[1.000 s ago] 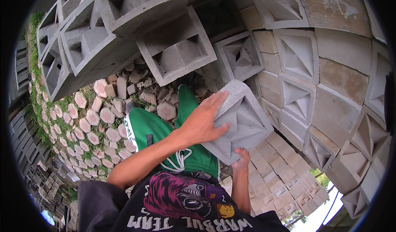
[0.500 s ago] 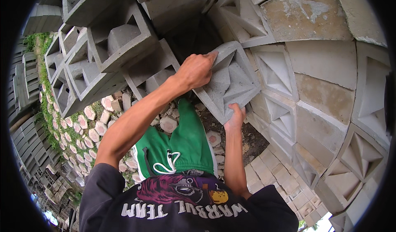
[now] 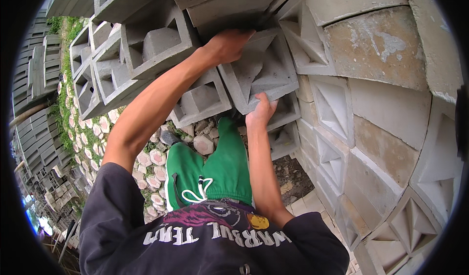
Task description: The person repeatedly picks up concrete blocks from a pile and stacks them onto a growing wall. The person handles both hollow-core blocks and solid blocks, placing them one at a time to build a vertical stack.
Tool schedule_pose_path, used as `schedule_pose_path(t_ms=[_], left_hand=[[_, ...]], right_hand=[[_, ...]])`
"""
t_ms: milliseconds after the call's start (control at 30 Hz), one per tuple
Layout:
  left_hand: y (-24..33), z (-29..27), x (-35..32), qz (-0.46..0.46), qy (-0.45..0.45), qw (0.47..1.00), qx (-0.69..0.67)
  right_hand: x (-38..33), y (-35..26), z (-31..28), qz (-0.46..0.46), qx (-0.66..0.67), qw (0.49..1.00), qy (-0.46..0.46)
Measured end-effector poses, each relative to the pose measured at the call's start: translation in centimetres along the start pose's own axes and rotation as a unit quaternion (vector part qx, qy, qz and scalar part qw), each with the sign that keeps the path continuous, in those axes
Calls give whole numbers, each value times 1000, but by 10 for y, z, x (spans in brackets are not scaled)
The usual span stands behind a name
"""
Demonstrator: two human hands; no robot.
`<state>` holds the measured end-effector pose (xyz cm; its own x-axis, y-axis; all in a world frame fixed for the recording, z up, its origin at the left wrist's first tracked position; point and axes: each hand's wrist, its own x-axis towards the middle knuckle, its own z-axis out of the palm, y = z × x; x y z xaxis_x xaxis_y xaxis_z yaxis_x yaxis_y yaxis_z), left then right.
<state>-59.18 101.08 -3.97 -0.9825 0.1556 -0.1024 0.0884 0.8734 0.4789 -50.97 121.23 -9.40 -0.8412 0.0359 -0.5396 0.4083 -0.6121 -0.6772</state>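
Note:
A grey concrete breeze block (image 3: 273,62) with a recessed, angular face is held between my two hands. My left hand (image 3: 233,45) closes over its far left edge; some of those fingers are hidden in shadow behind the block. At its near edge my right hand (image 3: 262,111) grips from below, thumb on the face. The block sits just above other grey blocks, with one open-faced block (image 3: 202,99) close to its left. Whether it rests on the ones beneath, I cannot tell.
A stack of hollow grey blocks (image 3: 156,45) rises on the left. Along the right runs a wall of pale patterned blocks (image 3: 334,104) and flat slabs (image 3: 386,109). Hexagonal pavers (image 3: 159,157) with grass cover the ground near my feet, beside a patch of dark soil (image 3: 290,177).
Both hands have carried the block away from me and slightly left, into the gap between the stack and the wall. It has turned squarer, and blocks below it now show.

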Motion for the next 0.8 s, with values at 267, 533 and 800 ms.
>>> schedule_pose_path(t_ms=[267,533,800], left_hand=[[109,-15,-126,-29,284,951,-120],[103,55,-384,-469,256,826,-181],[125,257,-703,-781,474,96,-396]], right_hand=[[19,22,54,-55,-85,994,50],[23,41,48,0,-164,982,90],[-1,6,-26,33,-393,916,-71]])
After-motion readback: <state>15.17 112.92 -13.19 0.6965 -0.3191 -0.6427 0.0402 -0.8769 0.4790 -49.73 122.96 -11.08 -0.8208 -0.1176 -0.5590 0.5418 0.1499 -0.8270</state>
